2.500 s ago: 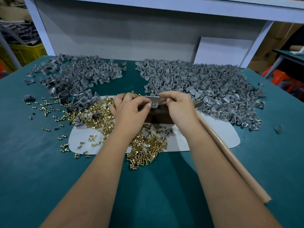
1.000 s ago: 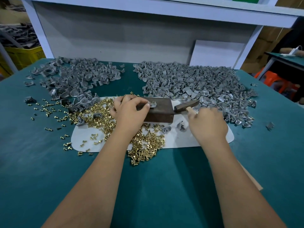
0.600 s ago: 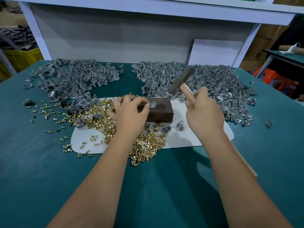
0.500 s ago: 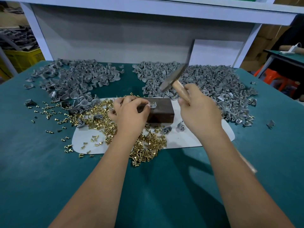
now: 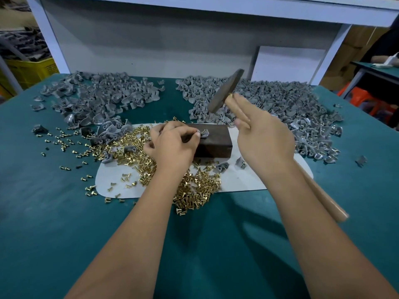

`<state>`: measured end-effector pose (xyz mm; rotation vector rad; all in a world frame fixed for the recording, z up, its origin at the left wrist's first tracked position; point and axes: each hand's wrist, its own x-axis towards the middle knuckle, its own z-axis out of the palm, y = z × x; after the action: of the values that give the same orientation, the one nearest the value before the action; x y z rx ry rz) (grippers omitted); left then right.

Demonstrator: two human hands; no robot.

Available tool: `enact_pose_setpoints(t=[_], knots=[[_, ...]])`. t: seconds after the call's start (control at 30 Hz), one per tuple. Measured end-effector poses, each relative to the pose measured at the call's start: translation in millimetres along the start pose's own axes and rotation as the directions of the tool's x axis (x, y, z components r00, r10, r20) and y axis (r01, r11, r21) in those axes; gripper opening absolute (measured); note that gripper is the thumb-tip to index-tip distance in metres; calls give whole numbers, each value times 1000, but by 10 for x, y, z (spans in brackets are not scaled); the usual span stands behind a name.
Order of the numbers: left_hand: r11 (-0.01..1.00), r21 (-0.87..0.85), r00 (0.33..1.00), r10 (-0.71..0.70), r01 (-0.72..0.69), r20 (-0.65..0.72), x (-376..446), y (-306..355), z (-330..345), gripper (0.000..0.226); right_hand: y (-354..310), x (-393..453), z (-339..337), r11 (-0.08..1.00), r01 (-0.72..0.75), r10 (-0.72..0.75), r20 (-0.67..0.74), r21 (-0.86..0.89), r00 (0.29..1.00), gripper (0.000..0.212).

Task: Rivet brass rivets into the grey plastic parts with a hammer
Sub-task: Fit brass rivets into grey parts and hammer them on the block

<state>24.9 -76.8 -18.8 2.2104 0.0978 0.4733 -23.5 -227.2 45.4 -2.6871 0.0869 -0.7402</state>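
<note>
Hammer (image 5: 225,93) raised, slightly blurred, above grey part (image 5: 204,133).

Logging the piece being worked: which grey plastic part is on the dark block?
The grey part pinched by the left hand; other parts lie in heaps or on the white mat.

Teal table (image 5: 54,223); grey parts (image 5: 280,104); brass rivets (image 5: 194,190); dark brown block (image 5: 216,143); white mat (image 5: 248,180)

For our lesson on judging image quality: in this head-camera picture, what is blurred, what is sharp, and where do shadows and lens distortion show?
Head view: the hammer and right hand are motion-blurred; the left hand and brass rivets are sharp; soft arm shadows fall on the teal table; the wide-angle lens bows the white shelf posts.
</note>
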Motion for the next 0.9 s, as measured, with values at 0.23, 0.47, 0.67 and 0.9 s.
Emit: enact_pose_setpoints(t=[0.23,0.47,0.67,0.9], knots=[[1000,5,1000,1,-1,-4,-9,8,-7,8,19,6,35,999,33,-33,92,2,995,50],[999,35,1000,-4,4,1,-6,4,-2,10,43,-28,103,997,14,-28,195,77,980,48],[1000,28,1000,0,-1,12,-6,-7,-6,12,321,131,198,956,-244,216,173,161,961,20],[999,30,1000,15,-16,26,8,-25,-1,7,403,145,335,957,-172,209,147,-234,967,26]])
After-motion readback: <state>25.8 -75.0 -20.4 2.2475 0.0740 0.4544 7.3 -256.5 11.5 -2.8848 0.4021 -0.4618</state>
